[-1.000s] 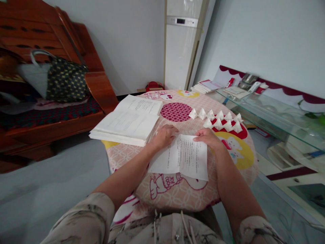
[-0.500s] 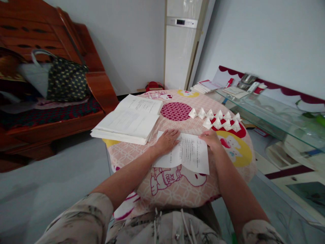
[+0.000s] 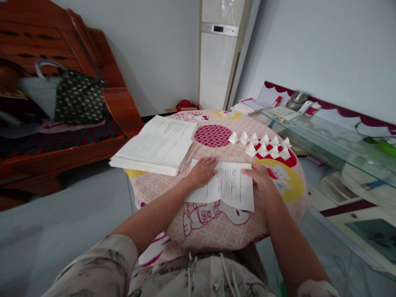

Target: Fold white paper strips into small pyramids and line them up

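A varnished wooden bench [image 3: 120, 107] occupies the left side. Its seat carries a dark patterned bag [image 3: 80, 97], positioned beside a pale grey bag [image 3: 41, 93] with a looped handle. A tall white cabinet unit [image 3: 216, 62] stands upright at the rear corner; a control panel [image 3: 220, 29] with dark display crosses its front. On the right, a glass-topped stand [image 3: 343, 142] supports a metal container [image 3: 300, 97], a red-capped item [image 3: 276, 101] and a red-and-white cup [image 3: 313, 109].
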`<state>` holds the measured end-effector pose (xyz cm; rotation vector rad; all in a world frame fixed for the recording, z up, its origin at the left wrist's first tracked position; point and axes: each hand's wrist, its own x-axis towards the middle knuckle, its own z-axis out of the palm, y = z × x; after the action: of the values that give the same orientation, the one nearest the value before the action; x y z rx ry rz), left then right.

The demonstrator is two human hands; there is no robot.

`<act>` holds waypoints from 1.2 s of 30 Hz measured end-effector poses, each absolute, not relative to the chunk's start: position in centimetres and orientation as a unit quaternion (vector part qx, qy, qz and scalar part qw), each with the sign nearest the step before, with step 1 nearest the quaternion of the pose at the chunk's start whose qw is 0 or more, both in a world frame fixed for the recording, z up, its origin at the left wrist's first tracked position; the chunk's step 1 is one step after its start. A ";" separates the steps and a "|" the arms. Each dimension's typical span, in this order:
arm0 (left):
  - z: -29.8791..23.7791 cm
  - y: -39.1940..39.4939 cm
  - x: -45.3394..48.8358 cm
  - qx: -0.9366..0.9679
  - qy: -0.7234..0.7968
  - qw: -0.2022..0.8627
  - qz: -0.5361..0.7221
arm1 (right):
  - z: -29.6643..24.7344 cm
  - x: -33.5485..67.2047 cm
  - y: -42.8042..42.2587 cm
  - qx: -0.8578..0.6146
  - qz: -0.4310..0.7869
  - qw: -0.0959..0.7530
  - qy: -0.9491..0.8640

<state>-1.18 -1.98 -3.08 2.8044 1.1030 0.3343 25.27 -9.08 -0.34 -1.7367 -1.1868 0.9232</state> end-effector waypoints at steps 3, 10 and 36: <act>-3.0 -2.0 -1.1 0.923 0.366 0.062 0.106 | 0.0 24.9 -10.4 -0.673 0.406 0.439 -0.435; -2.9 -2.0 -1.1 0.922 0.366 0.059 0.116 | 0.0 25.1 -11.4 -0.647 0.456 0.466 -0.397; -2.5 -3.5 -0.3 0.929 0.351 0.069 0.100 | -0.1 27.5 -10.7 -0.674 0.368 0.513 -0.384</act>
<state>-0.26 -3.50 -2.48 2.7948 1.0558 0.2995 27.46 -10.74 -0.12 -1.6202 -0.9237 0.8840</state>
